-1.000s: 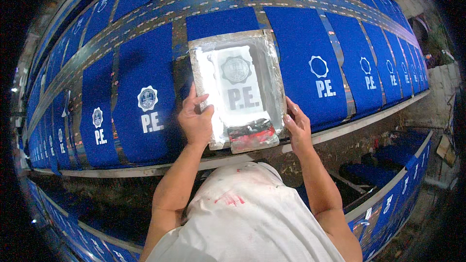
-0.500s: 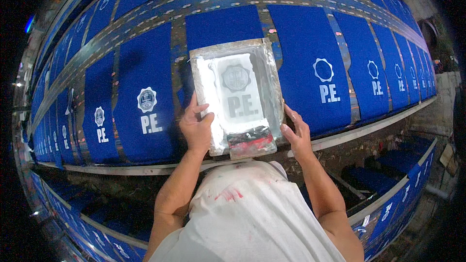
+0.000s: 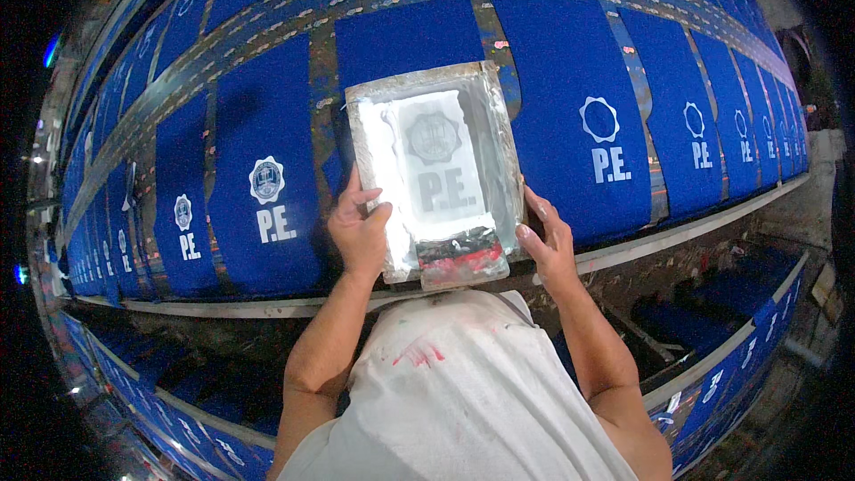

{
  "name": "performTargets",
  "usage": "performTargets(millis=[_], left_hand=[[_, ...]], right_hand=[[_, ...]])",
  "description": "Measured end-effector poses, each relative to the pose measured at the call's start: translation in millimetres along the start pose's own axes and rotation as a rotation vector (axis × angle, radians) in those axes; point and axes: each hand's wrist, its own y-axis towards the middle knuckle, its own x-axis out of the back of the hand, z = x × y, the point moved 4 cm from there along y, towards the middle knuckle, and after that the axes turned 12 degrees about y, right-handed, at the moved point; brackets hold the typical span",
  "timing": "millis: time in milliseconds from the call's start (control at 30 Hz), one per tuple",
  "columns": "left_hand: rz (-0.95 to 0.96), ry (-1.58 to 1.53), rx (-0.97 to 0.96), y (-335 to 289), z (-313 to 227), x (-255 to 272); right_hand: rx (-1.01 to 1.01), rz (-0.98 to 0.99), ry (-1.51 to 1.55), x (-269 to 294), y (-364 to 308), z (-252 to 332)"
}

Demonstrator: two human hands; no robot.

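The screen frame [image 3: 419, 79] was a rectangular unit with pale, worn, ink-crusted rails, positioned over the lower part of the middle blue panel [image 3: 405, 40]. Contact between frame and cloth could not be determined from where I stood. Inside the rails, the translucent mesh [image 3: 472, 183] carried a grey stencil: a scalloped round crest above block lettering. Thick, glossy white ink coated the left side of the mesh and ran along its lower end. A flat block [image 3: 463, 260], smeared black and red, lay across the bottom end of the frame.

The left hand [image 3: 358, 232] was clamped on the left rail, thumb on top. The right hand [image 3: 548, 245] was placed at the right rail, thumb and fingers parted; the firmness of its hold could not be told. The two hands were apart, with the frame between them.

To the left, the adjacent blue panel [image 3: 263, 98] bore a white crest with inner detail and white lettering. To the right, the neighbouring blue panel [image 3: 579, 62] bore a hollow scalloped ring above similar lettering. All panels were matt cloth, laid side by side in rows on a long table [image 3: 223, 310] with a pale edge strip. The operator's white shirt [image 3: 472, 374], soft and creased, carried red smears. Behind, on the right, stood a second table edge hung with blue cloth [image 3: 712, 392].
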Motion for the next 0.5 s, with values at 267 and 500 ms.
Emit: performTargets(millis=[267, 500], left_hand=[[0.014, -0.030, 0.027, 1, 1, -1], [0.013, 0.822, -0.507, 27, -34, 30]], right_hand=[[0.308, -0.024, -0.432, -17, -6, 40], [0.579, 0.581, -0.790, -77, -44, 89]])
